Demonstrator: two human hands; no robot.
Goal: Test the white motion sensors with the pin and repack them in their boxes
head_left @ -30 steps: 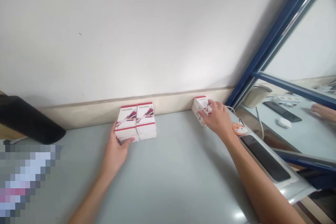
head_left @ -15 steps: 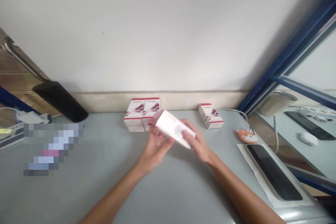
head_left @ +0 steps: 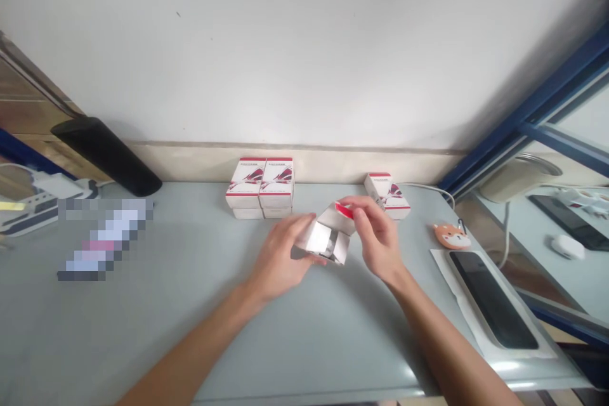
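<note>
A white carton (head_left: pixel 328 236) with a red edge and a silvery inner face is held above the desk (head_left: pixel 333 355), near the centre of the frame, between both hands. It is grasped by the right hand (head_left: pixel 375 238), with the thumb and fingers pinched on the red-edged upper corner, and it is supported at its left side by the curled fingers of the left hand (head_left: pixel 278 258). No writing can be read on it. Near the carton, at the desk's back edge, four similar boxes (head_left: pixel 260 187) are stacked in two pairs, and a single box (head_left: pixel 387 195) is placed to their right. Red bands and a red-and-dark swoosh are printed on these boxes, but their lettering is too small to be read. At the right of the frame, an orange fox-face trinket (head_left: pixel 451 236) and a black phone (head_left: pixel 492 299) are seen on the desk.
</note>
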